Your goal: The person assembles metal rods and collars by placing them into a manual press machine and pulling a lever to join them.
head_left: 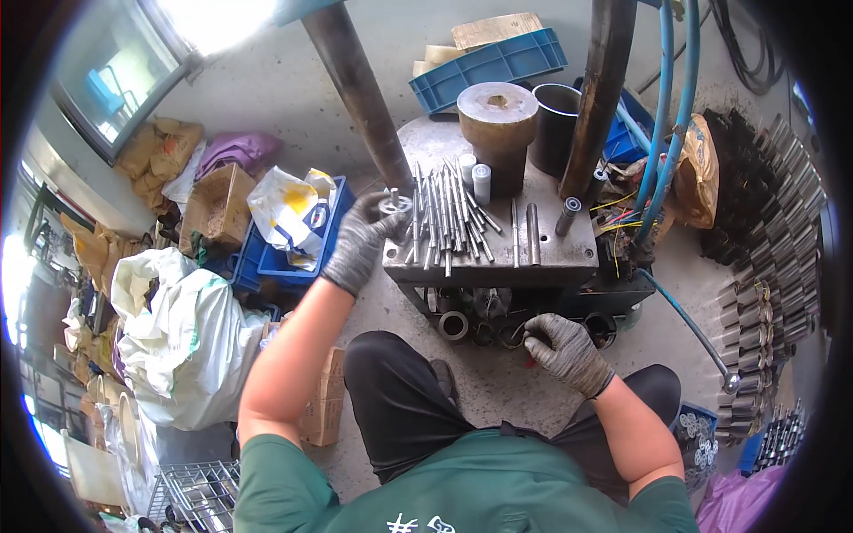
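My left hand [357,244], in a grey knit glove, is at the left edge of the steel press table [564,249]. Its fingers are closed on a small round metal part [395,204] with a short upright stub. Just right of it lies a pile of thin steel shafts [449,213], several pointing toward me. My right hand [570,354], gloved alike, hangs in front of the table near my right knee. Its fingers are curled in; whatever they may hold is hidden. Two loose rods, a slim stepped shaft [514,233] and a thicker pin [533,234], lie right of the pile.
A thick metal block [498,120] stands between two steel columns [355,89]. Behind it leans a blue crate [489,69]. Blue hoses [680,115] hang at right, near stacked metal parts [769,240]. White sacks [182,333] and a blue bin [298,258] sit at left.
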Available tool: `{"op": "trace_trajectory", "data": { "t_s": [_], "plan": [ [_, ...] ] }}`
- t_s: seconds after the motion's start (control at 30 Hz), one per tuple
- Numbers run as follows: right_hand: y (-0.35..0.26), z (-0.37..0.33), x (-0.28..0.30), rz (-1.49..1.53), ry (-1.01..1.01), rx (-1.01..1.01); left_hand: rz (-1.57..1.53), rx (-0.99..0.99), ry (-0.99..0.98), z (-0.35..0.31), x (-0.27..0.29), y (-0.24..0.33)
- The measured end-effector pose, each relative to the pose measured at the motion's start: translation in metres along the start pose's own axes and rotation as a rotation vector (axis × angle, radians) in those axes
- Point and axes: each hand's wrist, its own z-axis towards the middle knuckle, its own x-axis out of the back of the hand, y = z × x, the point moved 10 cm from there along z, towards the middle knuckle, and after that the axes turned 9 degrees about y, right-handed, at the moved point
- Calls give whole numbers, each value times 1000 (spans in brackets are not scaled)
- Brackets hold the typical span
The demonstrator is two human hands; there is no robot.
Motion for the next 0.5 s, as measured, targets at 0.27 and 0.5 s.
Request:
{"op": "trace_trajectory", "data": {
  "t_s": [0.27, 0.5],
  "plan": [
    [10, -7, -7, -294, -131, 166, 1122, -394, -103, 76, 24, -44],
    [15, -20, -14, -382, -190, 223, 1282, -690, 0, 70, 15, -33]
  ]
}}
